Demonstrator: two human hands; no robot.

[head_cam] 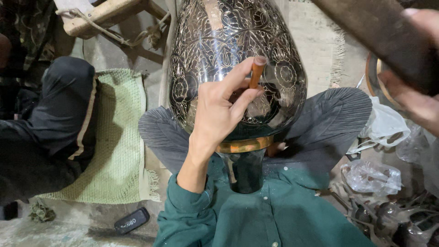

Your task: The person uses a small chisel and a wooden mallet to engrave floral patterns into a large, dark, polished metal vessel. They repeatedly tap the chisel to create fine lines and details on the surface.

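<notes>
A short orange tool point(257, 72) is pinched in the left hand point(219, 110) and pressed against the engraved vase point(228, 41) directly behind it. A dark hammer point(379, 36) is gripped by the right hand point(416, 91), well off to the side.

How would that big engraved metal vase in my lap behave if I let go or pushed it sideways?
The engraved metal vase would probably roll or swing: its belly is wide and round above a narrow neck. Its glossy surface looks slippery. It likely feels heavy for one hand; only the left hand, holding a small chisel, rests on it.
</notes>
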